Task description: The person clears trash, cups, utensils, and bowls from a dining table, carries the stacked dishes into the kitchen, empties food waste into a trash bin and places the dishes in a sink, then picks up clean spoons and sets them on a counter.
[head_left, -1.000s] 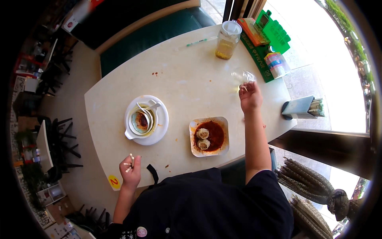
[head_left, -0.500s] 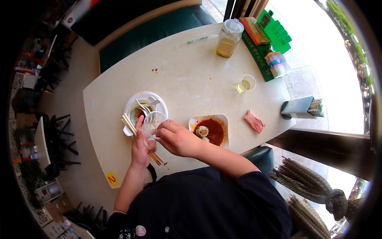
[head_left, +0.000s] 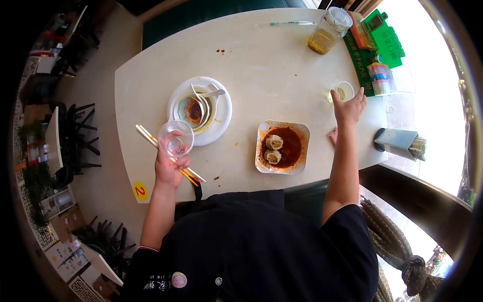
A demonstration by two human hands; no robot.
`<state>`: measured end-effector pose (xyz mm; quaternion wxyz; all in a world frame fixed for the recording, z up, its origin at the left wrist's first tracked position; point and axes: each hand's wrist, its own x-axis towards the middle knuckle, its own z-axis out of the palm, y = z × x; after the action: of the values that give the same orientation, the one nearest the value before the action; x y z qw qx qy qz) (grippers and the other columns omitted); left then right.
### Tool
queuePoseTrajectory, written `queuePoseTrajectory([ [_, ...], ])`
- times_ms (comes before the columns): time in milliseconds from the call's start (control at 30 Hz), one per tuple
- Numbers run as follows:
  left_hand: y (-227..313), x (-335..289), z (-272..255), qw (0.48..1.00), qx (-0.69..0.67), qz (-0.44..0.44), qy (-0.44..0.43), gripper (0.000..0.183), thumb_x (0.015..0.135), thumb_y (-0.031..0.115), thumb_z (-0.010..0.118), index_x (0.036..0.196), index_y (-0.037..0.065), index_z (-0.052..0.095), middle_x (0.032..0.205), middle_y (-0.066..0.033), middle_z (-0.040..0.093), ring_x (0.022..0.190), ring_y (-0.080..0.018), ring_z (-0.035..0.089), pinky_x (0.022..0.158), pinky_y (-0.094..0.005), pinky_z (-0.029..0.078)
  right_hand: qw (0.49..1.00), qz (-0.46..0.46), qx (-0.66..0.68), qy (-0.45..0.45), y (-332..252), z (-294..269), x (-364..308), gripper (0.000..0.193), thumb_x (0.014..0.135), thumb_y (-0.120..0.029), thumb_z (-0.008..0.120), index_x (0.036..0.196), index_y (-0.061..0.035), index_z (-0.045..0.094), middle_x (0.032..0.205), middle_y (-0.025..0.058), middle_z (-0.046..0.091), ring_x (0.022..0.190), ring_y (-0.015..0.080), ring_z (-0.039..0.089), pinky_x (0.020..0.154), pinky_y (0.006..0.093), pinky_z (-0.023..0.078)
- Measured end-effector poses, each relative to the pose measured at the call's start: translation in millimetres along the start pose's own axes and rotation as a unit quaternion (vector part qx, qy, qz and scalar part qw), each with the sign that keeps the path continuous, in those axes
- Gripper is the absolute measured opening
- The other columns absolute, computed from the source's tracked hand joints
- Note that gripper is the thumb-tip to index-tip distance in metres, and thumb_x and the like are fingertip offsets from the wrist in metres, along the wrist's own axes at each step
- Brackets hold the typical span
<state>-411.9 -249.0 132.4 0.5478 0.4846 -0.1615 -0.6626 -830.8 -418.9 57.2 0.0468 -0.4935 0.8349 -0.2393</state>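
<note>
My left hand (head_left: 170, 168) is closed around a clear plastic cup (head_left: 176, 132) and a bunch of chopsticks (head_left: 146, 134), whose other ends stick out below the fingers. Beyond it, a white plate (head_left: 225, 117) carries a stacked bowl with white spoons (head_left: 204, 108) and brown sauce remains. At the right, my right hand (head_left: 347, 108) has its thumb and fingers spread at the near side of a clear cup of pale yellow drink (head_left: 344, 89); whether they touch it I cannot tell. Between my arms sits a square white dish (head_left: 261, 160) with two dumplings (head_left: 273, 149) in red sauce.
A lidded pitcher (head_left: 324, 38) of yellow liquid stands at the far right, beside a green box (head_left: 363, 70) and a tissue pack (head_left: 381, 78). A pen (head_left: 292, 23) lies near the far edge. A pink packet (head_left: 332, 136) is partly behind my right forearm, near a straw holder (head_left: 397, 142).
My right hand has left the plastic cup in my left hand and moved right to the drink cup. My left hand keeps the cup and chopsticks, now nearer me than the plate.
</note>
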Motion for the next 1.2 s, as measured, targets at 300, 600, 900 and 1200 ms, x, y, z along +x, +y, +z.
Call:
queuePoseTrajectory([
  [300,-2,-11,-10,0.999,-0.014,0.019,0.024,0.051,0.09,0.056,0.031,0.11,0.012,0.047,0.071,-0.0056,0.051,0.039,-0.0031,0.021,0.04,-0.0175,0.022,0.976,-0.033,0.215,-0.003,32,31,-2,0.065,0.067,-0.023,0.073,0.119,-0.0025,0.041,0.116,0.0135,0.049,0.104,0.0241,0.052,0.087,0.0343,0.042],
  [600,-22,-6,-4,0.999,0.044,-0.027,-0.017,0.05,0.09,0.054,0.032,0.111,0.011,0.046,0.073,-0.0057,0.053,0.04,-0.0025,0.024,0.042,-0.0173,0.023,0.847,-0.176,0.488,-0.12,-56,-42,-81,0.065,0.07,0.008,0.065,0.125,-0.0038,0.034,0.118,0.0155,0.046,0.11,0.0241,0.049,0.09,0.0357,0.044],
  [900,-43,5,14,0.997,0.031,-0.042,-0.065,0.052,0.089,0.054,0.035,0.113,0.009,0.045,0.069,-0.0021,0.05,0.041,-0.0038,0.024,0.041,-0.0187,0.022,0.648,-0.27,0.613,-0.364,-161,-80,-172,0.071,0.067,0.003,0.066,0.128,0.0027,0.029,0.118,0.0169,0.044,0.112,0.0266,0.047,0.091,0.0402,0.045],
  [1200,-31,-16,4,0.998,-0.023,-0.028,-0.058,0.05,0.091,0.051,0.035,0.118,0.01,0.047,0.053,0.0052,0.033,0.041,-0.0048,0.024,0.04,-0.0212,0.02,0.691,-0.473,0.428,-0.34,-188,-72,-213,0.079,0.064,-0.003,0.072,0.131,0.0042,0.03,0.119,0.0192,0.047,0.111,0.0274,0.049,0.093,0.0349,0.04],
])
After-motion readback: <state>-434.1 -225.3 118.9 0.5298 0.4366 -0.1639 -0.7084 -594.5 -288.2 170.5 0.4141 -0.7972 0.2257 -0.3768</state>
